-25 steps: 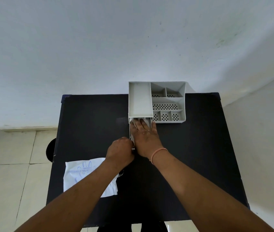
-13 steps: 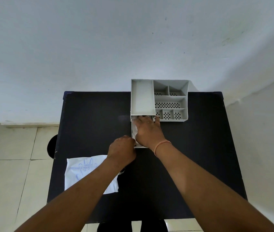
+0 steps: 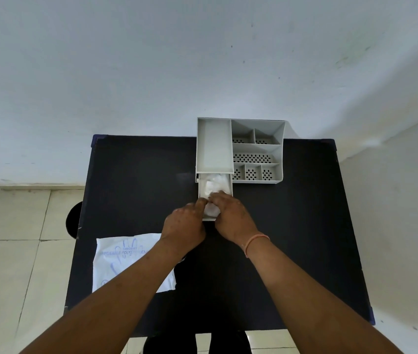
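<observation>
A grey plastic organizer (image 3: 214,146) stands at the table's far edge. Its small drawer (image 3: 231,188) is pulled out toward me. Crumpled clear plastic (image 3: 214,186) fills the drawer. My left hand (image 3: 185,223) and my right hand (image 3: 231,218) meet over the drawer's near end. The curled fingertips of both hands pinch the plastic wad between them. The drawer's front edge is partly hidden under my hands.
The black table (image 3: 292,226) stands against a white wall. A flat white packet of disposable gloves (image 3: 126,256) lies at the near left, partly under my left forearm. A dark round object (image 3: 74,221) sits on the floor beside the table's left edge.
My right hand drew back from deep in the drawer to its near end. My left hand moved from beside the drawer onto the plastic. More of the plastic in the drawer now shows.
</observation>
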A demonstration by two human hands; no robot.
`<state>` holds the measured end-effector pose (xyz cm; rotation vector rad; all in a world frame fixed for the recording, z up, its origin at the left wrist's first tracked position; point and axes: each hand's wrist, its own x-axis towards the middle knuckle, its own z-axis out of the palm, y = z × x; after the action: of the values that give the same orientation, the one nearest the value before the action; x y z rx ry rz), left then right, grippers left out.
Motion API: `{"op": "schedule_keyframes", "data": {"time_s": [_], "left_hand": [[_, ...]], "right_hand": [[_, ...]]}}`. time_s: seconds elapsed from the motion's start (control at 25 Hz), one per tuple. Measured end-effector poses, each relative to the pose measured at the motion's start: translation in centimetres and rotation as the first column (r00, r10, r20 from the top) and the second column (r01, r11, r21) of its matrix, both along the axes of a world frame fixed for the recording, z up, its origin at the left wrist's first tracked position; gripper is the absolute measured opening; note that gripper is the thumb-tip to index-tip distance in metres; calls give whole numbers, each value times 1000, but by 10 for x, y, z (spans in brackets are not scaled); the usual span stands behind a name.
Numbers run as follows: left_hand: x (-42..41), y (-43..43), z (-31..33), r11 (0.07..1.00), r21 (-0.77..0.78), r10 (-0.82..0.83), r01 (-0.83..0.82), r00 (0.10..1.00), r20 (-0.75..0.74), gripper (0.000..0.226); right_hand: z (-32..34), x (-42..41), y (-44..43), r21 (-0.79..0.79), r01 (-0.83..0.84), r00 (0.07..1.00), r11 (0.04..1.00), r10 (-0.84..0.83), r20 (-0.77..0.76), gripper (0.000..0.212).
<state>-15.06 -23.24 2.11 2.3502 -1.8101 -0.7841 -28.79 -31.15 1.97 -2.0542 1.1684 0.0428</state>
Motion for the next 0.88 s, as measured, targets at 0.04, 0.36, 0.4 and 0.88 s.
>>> {"op": "schedule_keyframes", "data": {"time_s": [0.04,0.36,0.4,0.88], "left_hand": [[0,1,-1,999,20,-28,28,999,24,53],[-7,1,0,989,47,-145,139,966,216,33],[-8,1,1,990,47,-143,136,965,220,33],[15,2,-18,967,21,-247,255,909,335,50]], "right_hand": [[1,-3,0,-15,40,999,999,-39,25,58],[5,-20,26,-199,-309,914,930,233,-332,70],[6,-19,25,-191,-305,912,933,228,-342,70],[9,-27,20,-328,-90,948,940,-20,-319,42]]}}
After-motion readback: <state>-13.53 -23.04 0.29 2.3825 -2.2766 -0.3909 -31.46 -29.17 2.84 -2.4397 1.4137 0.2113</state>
